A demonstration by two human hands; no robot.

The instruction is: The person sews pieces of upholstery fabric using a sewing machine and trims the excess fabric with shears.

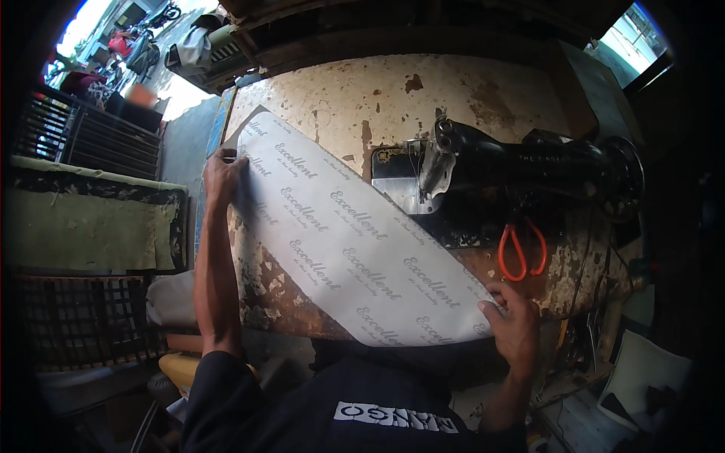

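A long pale sheet with grey printed lettering (340, 226) stretches slantwise over the worn table, its far left corner folded to a darker side. At that far left end my left hand (221, 175) is closed on the sheet's edge. My right hand (513, 317) pinches the near right end between thumb and fingers, close to the table's front edge. A black sewing machine (529, 166) stands just beyond the sheet, its metal needle plate (408, 195) beside the sheet's far edge. The lower part of the sheet hangs over the front edge near my body.
Orange-handled scissors (513, 253) lie by the machine, to the right of the sheet. The table top (317, 87) has peeling, stained paint. At left stand a green padded panel (91, 219) and a dark slatted frame (91, 136). Motorbikes (142, 53) are outside at far left.
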